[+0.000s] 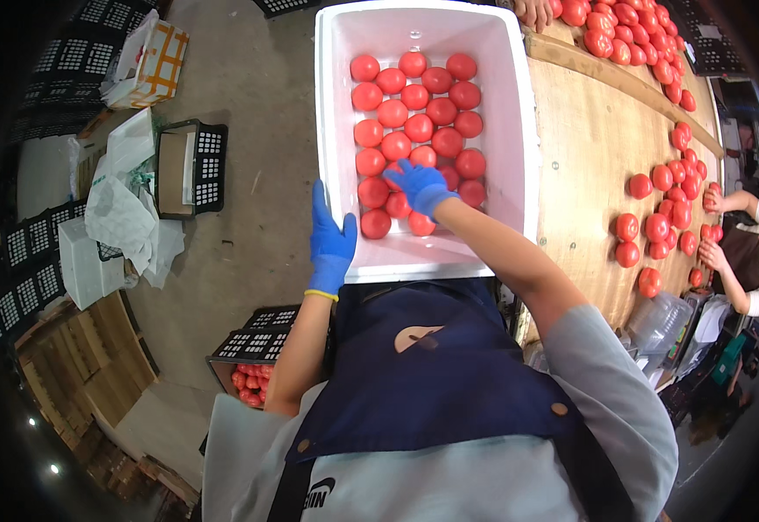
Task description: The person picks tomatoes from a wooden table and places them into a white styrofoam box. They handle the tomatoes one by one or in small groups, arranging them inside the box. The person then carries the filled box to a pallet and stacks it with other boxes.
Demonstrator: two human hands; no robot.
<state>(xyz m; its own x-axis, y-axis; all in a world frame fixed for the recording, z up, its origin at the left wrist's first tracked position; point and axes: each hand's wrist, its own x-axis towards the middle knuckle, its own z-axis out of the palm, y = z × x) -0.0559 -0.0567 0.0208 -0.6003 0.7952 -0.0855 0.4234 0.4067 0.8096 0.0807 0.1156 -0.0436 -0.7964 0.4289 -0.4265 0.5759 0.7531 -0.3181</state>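
Note:
A white foam box (pixel 428 266) lies before me, with rows of red tomatoes (pixel 418 128) on its floor. My left hand (pixel 332 245), in a blue glove with a yellow cuff edge, clasps the box's left rim, thumb toward the inside and fingers along the outer wall. Inside the box, my right hand (pixel 418 188), also blue-gloved, reaches down onto the lower rows. Its fingers are spread over a tomato that they partly cover. Whether they grip that tomato cannot be seen. Neighbouring tomatoes are partly hidden beneath this hand.
On the right, a wooden table (pixel 582 163) bears loose tomatoes (pixel 657 227) and a wooden strip (pixel 627 81). A co-worker's hands (pixel 714 254) touch tomatoes there; another person's hand (pixel 533 13) is at the top. Left are a black crate (pixel 210 166) and a tomato-filled crate (pixel 255 344).

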